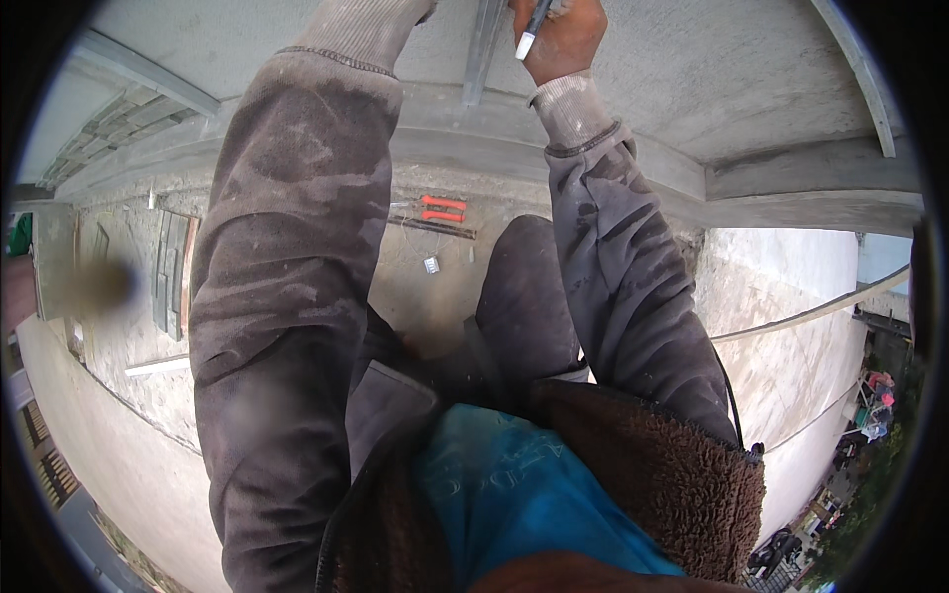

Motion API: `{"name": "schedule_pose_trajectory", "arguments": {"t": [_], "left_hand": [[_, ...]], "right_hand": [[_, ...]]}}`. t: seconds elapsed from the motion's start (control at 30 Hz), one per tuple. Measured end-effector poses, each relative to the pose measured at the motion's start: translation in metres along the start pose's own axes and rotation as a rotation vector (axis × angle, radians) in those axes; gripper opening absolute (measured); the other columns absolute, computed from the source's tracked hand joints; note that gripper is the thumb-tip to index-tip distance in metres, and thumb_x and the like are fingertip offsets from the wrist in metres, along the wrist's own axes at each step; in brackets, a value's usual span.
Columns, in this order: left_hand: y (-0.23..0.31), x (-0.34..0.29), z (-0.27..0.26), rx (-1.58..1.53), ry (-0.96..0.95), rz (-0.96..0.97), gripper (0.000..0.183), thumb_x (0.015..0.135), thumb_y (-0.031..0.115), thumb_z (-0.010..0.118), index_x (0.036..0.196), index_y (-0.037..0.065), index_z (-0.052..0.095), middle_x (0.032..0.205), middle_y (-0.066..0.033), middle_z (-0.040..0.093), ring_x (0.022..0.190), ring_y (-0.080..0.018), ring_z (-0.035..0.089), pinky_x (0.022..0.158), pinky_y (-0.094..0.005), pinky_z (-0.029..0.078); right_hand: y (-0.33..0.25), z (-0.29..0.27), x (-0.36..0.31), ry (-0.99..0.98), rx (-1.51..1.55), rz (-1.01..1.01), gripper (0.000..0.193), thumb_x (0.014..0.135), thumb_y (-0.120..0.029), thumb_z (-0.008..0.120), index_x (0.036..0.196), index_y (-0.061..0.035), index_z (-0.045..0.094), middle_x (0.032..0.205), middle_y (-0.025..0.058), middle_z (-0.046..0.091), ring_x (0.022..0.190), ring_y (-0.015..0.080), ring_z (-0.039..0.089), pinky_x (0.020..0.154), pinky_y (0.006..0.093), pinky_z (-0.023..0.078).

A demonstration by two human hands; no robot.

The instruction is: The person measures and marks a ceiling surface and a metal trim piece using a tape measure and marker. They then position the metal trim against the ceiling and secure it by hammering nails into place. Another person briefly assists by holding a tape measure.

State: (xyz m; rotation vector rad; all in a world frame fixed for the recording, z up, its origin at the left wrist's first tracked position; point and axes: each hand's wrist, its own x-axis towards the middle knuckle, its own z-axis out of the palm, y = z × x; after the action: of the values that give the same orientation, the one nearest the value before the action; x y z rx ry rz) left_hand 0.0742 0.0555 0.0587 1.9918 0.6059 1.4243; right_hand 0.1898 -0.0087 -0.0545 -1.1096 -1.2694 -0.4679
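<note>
Both my arms stretch up to the top edge, in dusty grey-brown sleeves. My right hand (571, 42) is closed around a dark marker pen (535, 30), whose white end points down. Just left of that hand, a narrow grey metal profile (483, 54) runs along the rough grey wall surface (662, 59). Of my left hand (429, 13) only a sliver shows past the ribbed cuff; its fingers lie outside the picture. Below and between my arms, red-handled pliers (443, 209) lie by a dark metal strip (433, 227) and a small white piece (431, 265).
Another metal profile (148, 74) crosses the upper left, and one (860, 74) stands at the upper right. A concrete ledge (811, 183) juts out on the right. A pale curved strip (811, 314) passes below it. My knee (529, 272) is bent under my right arm.
</note>
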Motion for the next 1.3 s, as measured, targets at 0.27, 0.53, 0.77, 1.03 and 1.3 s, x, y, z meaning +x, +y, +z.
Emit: {"name": "schedule_pose_trajectory", "arguments": {"t": [0.27, 0.53, 0.77, 1.03, 1.3], "left_hand": [[-0.001, -0.001, 0.0, 0.015, -0.02, -0.018, 0.039, 0.086, 0.029, 0.076, 0.104, -0.005, 0.066, 0.088, -0.0133, 0.07, 0.069, -0.016, 0.067, 0.054, -0.0288, 0.055], [0.001, 0.0, 0.001, 0.001, -0.018, -0.033, 0.041, 0.088, 0.03, 0.075, 0.108, -0.004, 0.066, 0.097, -0.0156, 0.07, 0.078, -0.0184, 0.069, 0.057, -0.0292, 0.059], [0.0, 0.005, -0.001, 0.216, -0.018, 0.055, 0.045, 0.088, 0.034, 0.075, 0.107, -0.005, 0.066, 0.088, -0.0172, 0.072, 0.072, -0.0189, 0.07, 0.062, -0.0303, 0.056], [-0.002, 0.006, -0.001, 0.25, -0.014, 0.115, 0.049, 0.087, 0.038, 0.075, 0.104, -0.006, 0.067, 0.084, -0.0167, 0.073, 0.07, -0.0216, 0.07, 0.065, -0.0314, 0.055], [0.001, 0.002, -0.003, 0.2, -0.068, 0.137, 0.045, 0.089, 0.034, 0.073, 0.109, -0.006, 0.066, 0.093, -0.0182, 0.072, 0.074, -0.022, 0.072, 0.065, -0.0296, 0.06]], "right_hand": [[-0.003, -0.001, 0.0, -0.004, -0.031, -0.022, 0.021, 0.083, 0.001, 0.074, 0.098, -0.0019, 0.06, 0.086, 0.0117, 0.061, 0.079, 0.0235, 0.064, 0.071, 0.0308, 0.052], [0.004, -0.004, -0.002, -0.013, -0.078, -0.061, 0.02, 0.086, -0.013, 0.072, 0.099, -0.003, 0.062, 0.089, 0.0148, 0.065, 0.081, 0.0308, 0.066, 0.071, 0.0369, 0.053], [0.002, -0.048, -0.127, -0.01, 0.072, 0.377, 0.012, 0.097, -0.017, 0.061, 0.103, -0.0066, 0.061, 0.092, 0.0095, 0.066, 0.08, 0.0247, 0.066, 0.07, 0.0332, 0.051], [0.038, -0.018, -0.228, -0.266, -0.344, 0.398, 0.022, 0.086, -0.018, 0.07, 0.104, -0.013, 0.059, 0.098, 0.0046, 0.066, 0.099, 0.0281, 0.061, 0.089, 0.0466, 0.037], [0.046, 0.013, -0.234, -0.321, -0.593, 0.459, 0.023, 0.084, -0.02, 0.073, 0.093, -0.0179, 0.052, 0.089, -0.0053, 0.064, 0.09, 0.0217, 0.061, 0.083, 0.044, 0.033]]}}
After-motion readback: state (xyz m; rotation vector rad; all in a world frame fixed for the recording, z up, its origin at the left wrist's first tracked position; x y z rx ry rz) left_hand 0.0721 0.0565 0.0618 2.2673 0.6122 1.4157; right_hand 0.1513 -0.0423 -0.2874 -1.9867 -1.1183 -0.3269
